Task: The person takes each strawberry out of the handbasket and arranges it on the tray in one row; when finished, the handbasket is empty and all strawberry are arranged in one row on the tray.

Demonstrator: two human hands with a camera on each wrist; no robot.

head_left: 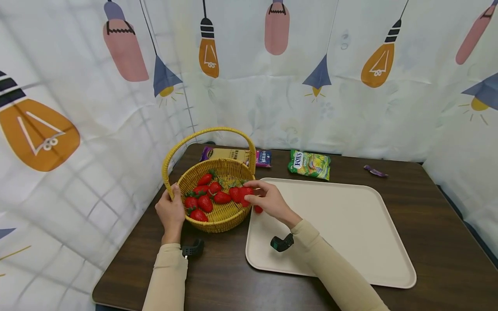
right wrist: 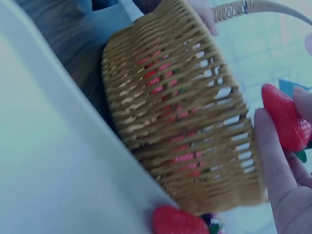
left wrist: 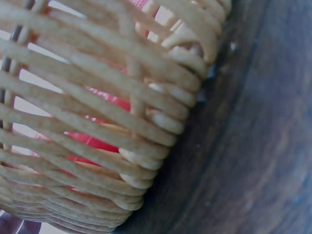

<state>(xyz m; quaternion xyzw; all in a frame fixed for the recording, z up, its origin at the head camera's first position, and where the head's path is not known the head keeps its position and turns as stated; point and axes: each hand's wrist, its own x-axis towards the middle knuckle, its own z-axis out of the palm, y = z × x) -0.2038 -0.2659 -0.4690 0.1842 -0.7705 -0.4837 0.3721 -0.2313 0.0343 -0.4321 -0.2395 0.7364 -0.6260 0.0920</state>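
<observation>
A yellow wicker basket [head_left: 222, 226] with a tall arched handle [head_left: 218, 129] holds several red strawberries [head_left: 205, 203] with green leaves. At its left side, my left hand [head_left: 170, 215] grips the rim near the foot of the handle. Thumb and fingers of my right hand [head_left: 274, 204] pinch one strawberry [right wrist: 286, 119] at the basket's right rim. Beneath that hand, another strawberry [right wrist: 178, 222] lies at the left edge of the beige tray [head_left: 330, 229]. Wicker wall [left wrist: 97, 112] fills much of the left wrist view, with red showing through the gaps.
Behind the basket lie a purple-and-gold snack packet [head_left: 227, 154] and a smaller purple-pink packet [head_left: 263, 158]. A green Fox's candy bag [head_left: 310, 165] is behind the tray, and a small purple wrapped sweet [head_left: 375, 171] lies further right. The dark wooden table [head_left: 221, 276] meets patterned curtains.
</observation>
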